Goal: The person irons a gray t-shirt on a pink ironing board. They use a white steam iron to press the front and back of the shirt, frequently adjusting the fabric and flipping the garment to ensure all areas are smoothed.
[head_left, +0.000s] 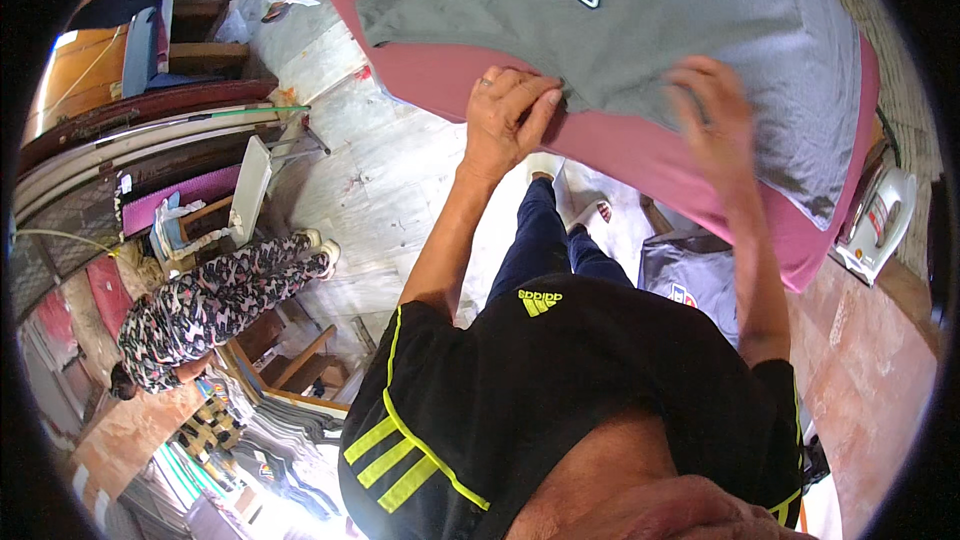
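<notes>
A grey T-shirt (620, 50) with a red, white and yellow chest print lies spread over a maroon padded ironing board (430, 75). My left hand (510, 115), a ring on one finger, is closed at the shirt's near edge, thumb and fingers pinching the cloth. Farther right, my right hand (715, 105) is over the same edge. Motion smears its fingers, so whether they hold fabric does not show.
A white iron (878, 225) stands right of the board. Another grey printed garment (690, 275) hangs below the board's near side. To the left, a person in camouflage clothing (210, 310) is by a table (130, 440), with stacked grey garments (290, 440) nearby.
</notes>
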The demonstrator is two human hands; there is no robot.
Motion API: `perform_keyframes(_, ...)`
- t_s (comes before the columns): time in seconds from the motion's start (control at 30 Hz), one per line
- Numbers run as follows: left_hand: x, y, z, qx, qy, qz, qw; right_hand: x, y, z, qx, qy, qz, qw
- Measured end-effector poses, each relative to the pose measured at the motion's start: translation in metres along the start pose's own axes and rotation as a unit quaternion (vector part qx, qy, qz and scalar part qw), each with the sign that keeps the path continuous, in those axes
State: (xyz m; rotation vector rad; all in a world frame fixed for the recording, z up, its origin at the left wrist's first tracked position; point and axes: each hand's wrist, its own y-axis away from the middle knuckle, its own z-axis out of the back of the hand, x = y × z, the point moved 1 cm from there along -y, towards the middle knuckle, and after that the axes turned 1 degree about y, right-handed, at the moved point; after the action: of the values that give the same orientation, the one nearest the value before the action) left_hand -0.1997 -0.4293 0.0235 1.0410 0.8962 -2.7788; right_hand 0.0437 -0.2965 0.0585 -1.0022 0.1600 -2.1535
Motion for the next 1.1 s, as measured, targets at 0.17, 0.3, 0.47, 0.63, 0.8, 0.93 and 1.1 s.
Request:
perform_keyframes(0.17, 0.080, -0.038, 0.056, -0.164, -0.187, 0.040, 0.968, 0.019, -0.024, -0.070, 0.149, 0.018, 0.101, 0.983)
perform_keyframes(0.3, 0.138, -0.060, 0.091, -0.162, -0.315, 0.221, 0.909, 0.034, -0.028, -0.066, 0.210, 0.071, 0.080, 0.972)
perform_keyframes(0.47, 0.161, -0.075, 0.102, -0.133, -0.128, 0.267, 0.946, 0.047, -0.030, -0.062, 0.217, 0.132, 0.096, 0.962)
perform_keyframes(0.63, 0.177, -0.084, 0.116, -0.024, -0.205, 0.249, 0.946, 0.045, -0.032, -0.060, 0.242, 0.128, 0.084, 0.958)
perform_keyframes(0.8, 0.212, -0.176, 0.125, 0.064, -0.205, 0.182, 0.960, 0.006, -0.064, -0.031, 0.313, -0.185, -0.083, 0.928)
perform_keyframes(0.93, 0.268, -0.258, 0.088, -0.030, -0.271, 0.022, 0.962, -0.077, -0.127, 0.033, 0.071, 0.032, -0.095, 0.992)
perform_keyframes(1.1, 0.259, -0.324, 0.014, 0.022, -0.291, 0.182, 0.939, -0.250, -0.125, 0.154, -0.124, 0.403, -0.177, 0.889)
